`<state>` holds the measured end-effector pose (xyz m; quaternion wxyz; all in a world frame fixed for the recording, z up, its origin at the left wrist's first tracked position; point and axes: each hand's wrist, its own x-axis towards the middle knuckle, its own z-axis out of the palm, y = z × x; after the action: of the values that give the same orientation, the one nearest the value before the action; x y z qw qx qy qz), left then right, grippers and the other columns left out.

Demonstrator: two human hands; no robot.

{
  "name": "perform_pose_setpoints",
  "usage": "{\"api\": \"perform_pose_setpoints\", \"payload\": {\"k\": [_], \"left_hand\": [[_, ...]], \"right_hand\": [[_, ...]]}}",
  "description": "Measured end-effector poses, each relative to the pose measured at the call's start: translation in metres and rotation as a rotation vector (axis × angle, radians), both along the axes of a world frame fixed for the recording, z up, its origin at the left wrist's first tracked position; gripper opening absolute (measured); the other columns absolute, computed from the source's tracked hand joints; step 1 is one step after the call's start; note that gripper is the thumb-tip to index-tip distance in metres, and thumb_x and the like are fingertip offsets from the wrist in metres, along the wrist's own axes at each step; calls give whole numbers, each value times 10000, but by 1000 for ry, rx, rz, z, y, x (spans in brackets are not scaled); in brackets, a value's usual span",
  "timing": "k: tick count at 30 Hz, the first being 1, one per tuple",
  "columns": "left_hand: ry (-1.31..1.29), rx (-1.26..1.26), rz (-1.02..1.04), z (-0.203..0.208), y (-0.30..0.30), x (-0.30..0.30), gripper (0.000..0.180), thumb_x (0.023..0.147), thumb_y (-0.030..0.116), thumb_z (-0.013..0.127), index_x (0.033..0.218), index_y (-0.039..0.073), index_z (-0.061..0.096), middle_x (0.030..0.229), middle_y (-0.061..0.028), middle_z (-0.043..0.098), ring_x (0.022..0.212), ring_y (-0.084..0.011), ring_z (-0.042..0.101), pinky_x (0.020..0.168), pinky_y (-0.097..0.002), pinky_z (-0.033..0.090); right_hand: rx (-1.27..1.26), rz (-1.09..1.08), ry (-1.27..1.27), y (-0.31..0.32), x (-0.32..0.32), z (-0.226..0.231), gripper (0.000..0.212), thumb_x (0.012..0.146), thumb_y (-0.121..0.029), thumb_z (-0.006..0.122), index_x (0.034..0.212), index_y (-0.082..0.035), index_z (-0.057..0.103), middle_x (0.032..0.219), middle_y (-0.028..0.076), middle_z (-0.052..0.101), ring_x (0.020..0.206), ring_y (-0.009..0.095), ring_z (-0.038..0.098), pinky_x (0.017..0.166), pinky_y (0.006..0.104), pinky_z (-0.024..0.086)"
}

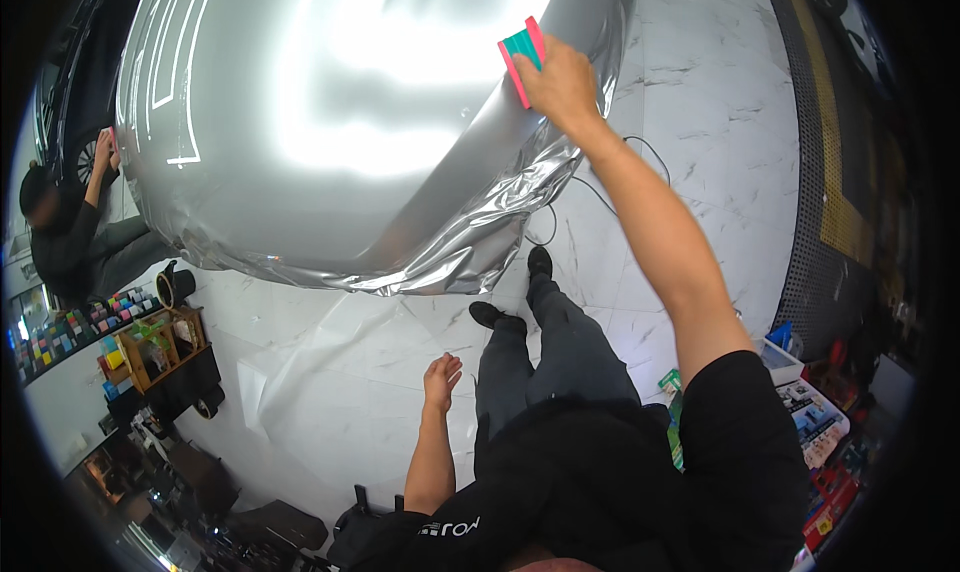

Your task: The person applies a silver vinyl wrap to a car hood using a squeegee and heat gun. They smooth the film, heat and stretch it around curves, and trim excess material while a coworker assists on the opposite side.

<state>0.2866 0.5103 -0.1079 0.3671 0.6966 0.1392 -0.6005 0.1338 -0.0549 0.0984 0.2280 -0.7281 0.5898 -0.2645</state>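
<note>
My right hand (562, 80) is closed round a squeegee (521, 48) with pink edges and a teal middle. It holds the squeegee against the silver wrap film (400, 207), near the right side of a car's curved body panel. The film lies smooth and glossy over the panel, while its loose lower border (450, 267) hangs in crumpled folds. Away from the film, my left hand (441, 381) hovers over the floor beside my legs, fingers slightly bent and nothing in them.
Another person (75, 227) crouches at the panel's left side, one hand raised to its edge. A wooden crate (165, 347) and rows of small coloured items stand at the left. Thin cables (600, 194) run over the marble-patterned floor (715, 92). Boxes and supplies (812, 417) lie at the right.
</note>
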Motion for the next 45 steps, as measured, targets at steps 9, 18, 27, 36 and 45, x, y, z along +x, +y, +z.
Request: {"api": "perform_pose_setpoints", "payload": {"k": [9, 18, 27, 36, 45], "left_hand": [[-295, -265, -201, 82, -97, -17, 292, 1007, 269, 690, 1097, -8, 672, 981, -95, 730, 921, -155, 683, 855, -288, 525], [-1143, -510, -568, 202, -290, 12, 263, 937, 208, 761, 1041, -12, 661, 935, -77, 700, 887, -193, 668, 834, -331, 520], [-1667, -724, -1119, 198, -455, 77, 808, 875, 474, 761, 1486, 29, 476, 1617, -245, 322, 1539, -474, 167, 1228, -622, 145], [-1681, -700, -1149, 178, -465, 77, 756, 923, 480, 693, 1523, 81, 465, 1646, -238, 276, 1562, -474, 56, 1213, -684, 11], [-1563, -732, -1163, 190, -464, 83, 697, 942, 446, 656, 1526, 115, 467, 1665, -215, 250, 1570, -455, 20, 1219, -668, -11]], "right_hand": [[120, 167, -161, 63, 31, -3, 525, 926, -344, 697, 1329, -16, 627, 1005, 245, 716, 921, 455, 685, 848, 508, 540], [69, 111, -138, 52, 20, -22, 419, 942, -355, 666, 1161, 2, 677, 876, 255, 707, 844, 438, 691, 753, 517, 543], [351, 9, -137, 78, -52, 51, 547, 1004, -427, 573, 1428, -83, 535, 1184, 170, 716, 1079, 356, 682, 912, 418, 533], [372, -512, 32, 256, -261, -73, 266, 901, -261, 736, 951, -1, 707, 850, 178, 737, 780, 299, 715, 757, 427, 543], [865, -789, 460, 511, -316, -143, 352, 762, -350, 786, 848, -14, 723, 897, 238, 741, 878, 427, 724, 812, 507, 564]]}}
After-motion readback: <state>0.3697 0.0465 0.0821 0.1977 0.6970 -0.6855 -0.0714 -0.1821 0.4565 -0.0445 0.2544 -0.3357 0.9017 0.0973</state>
